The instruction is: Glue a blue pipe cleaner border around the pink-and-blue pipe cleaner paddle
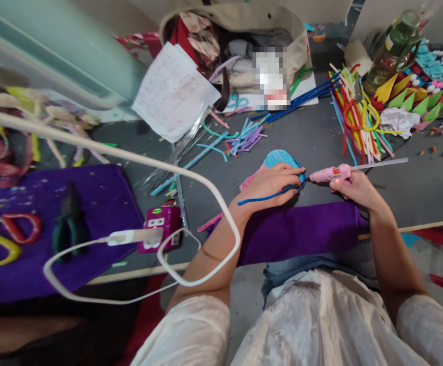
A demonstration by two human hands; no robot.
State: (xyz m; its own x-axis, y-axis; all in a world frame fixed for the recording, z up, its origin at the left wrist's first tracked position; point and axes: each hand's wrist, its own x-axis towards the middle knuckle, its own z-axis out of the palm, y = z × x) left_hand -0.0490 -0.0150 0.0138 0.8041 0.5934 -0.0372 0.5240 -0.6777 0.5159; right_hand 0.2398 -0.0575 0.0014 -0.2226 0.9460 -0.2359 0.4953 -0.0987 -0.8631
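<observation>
My right hand (353,189) is closed round a small pink hot glue gun (330,174). A clear glue stick (383,163) juts out of its back end. Its nozzle points left and meets, or nearly meets, the edge of a blue pipe-cleaner piece (282,158). My left hand (269,184) grips that piece against the table, fingers bent over its right side and hiding much of it. A pink part (251,179) of the work shows beside the hand. One dark blue pipe cleaner (257,200) trails back over my left wrist.
Purple cloth (301,231) lies along the table's front edge. Cut pipe cleaners (246,137) and a long multicoloured bundle (353,112) lie beyond my hands. A white cable (191,175) loops over my left forearm near a purple power strip (159,216). Pliers (71,223) and scissors (19,229) are left.
</observation>
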